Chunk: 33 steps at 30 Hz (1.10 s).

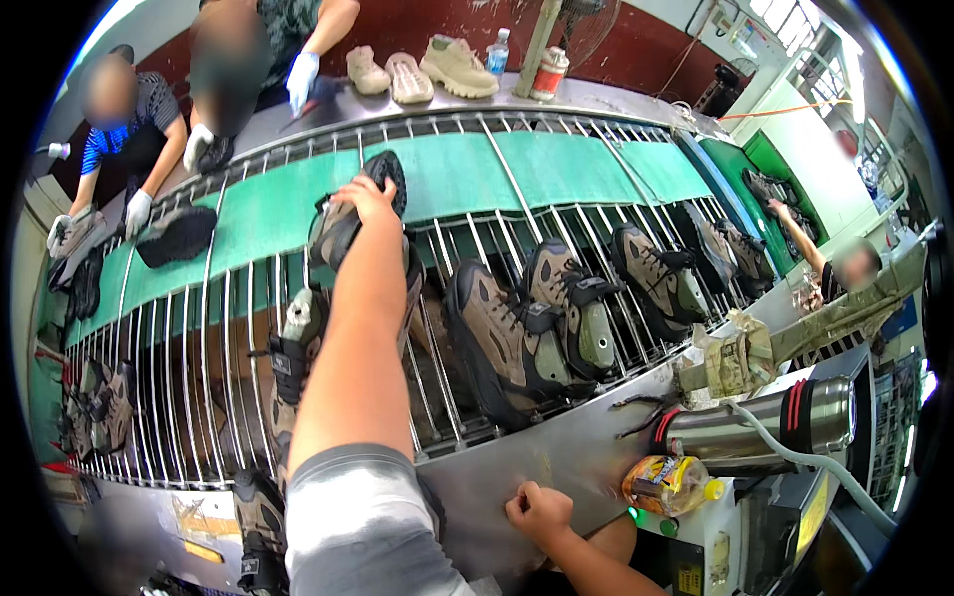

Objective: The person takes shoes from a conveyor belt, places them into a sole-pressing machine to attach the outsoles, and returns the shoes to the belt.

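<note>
Surface: long rack (185, 368) of metal rods, green strip (447, 174) laid lengthwise along its far part. Steel ledge (477, 497) on near side, metal bench (636, 99) on far side. Rm: wall (646, 55) dk red, pale above; fan (586, 30) by a post at bench.

L hand (370, 196): arm stretched out over rack, fingers bent & part spread, gripping dk shoe (388, 169), black sole showing, tilted up over green strip. Another shoe (333, 238) just below/left of it; can't tell if L hand touches that too. R hand (545, 512): curled into loose fist, low over ledge; inside of fist hidden, so contents n/a.

Counts: 3 big brown shoes (502, 338) on rack, R of L arm; more past them, overlapping, exact no. unclear. 1 black-soled shoe (177, 236) on its side, at L. 3 pale shoes (457, 68) on bench, w/ 1 clear bottle (497, 55) & 1 red-white can (550, 73). Near R: 1 steel flask (755, 427), 1 yellow-cap bottle (671, 484) beside it. 3 co-workers: 2 far L w/ white gloves (302, 81), 1 at R, bare hand (780, 210) at shoes.
</note>
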Tool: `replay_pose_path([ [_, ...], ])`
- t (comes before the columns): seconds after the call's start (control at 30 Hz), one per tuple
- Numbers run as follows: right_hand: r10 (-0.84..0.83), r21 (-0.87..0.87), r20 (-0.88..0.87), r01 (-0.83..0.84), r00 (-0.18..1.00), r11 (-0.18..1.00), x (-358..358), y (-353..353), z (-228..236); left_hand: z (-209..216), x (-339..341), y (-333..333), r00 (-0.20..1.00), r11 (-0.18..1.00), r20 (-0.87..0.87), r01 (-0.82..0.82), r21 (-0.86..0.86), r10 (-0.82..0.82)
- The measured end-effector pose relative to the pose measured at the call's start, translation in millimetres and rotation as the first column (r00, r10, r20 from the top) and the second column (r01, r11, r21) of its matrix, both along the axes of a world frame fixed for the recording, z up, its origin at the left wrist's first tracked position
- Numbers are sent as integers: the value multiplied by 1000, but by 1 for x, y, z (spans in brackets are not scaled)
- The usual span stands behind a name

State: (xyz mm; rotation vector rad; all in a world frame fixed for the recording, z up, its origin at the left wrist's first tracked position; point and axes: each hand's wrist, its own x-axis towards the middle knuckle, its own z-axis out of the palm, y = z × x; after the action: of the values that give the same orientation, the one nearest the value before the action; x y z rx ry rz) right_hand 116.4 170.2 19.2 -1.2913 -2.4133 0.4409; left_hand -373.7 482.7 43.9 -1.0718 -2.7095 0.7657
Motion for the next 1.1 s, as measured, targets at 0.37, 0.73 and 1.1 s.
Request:
replay_pose_path([
  [0.37,19,-3,-54,-20,998,1000,-4,0,6,1,-14,19,998,987,-41,48,154,-42],
  [0.73,-74,-50,25,76,997,996,3,-13,4,197,-1,-84,542,405,428,-169,899,-723],
  [1.1,-448,-563,-595,52,667,825,-3,19,-20,103,161,-219,179,529,570,-231,817,-802],
])
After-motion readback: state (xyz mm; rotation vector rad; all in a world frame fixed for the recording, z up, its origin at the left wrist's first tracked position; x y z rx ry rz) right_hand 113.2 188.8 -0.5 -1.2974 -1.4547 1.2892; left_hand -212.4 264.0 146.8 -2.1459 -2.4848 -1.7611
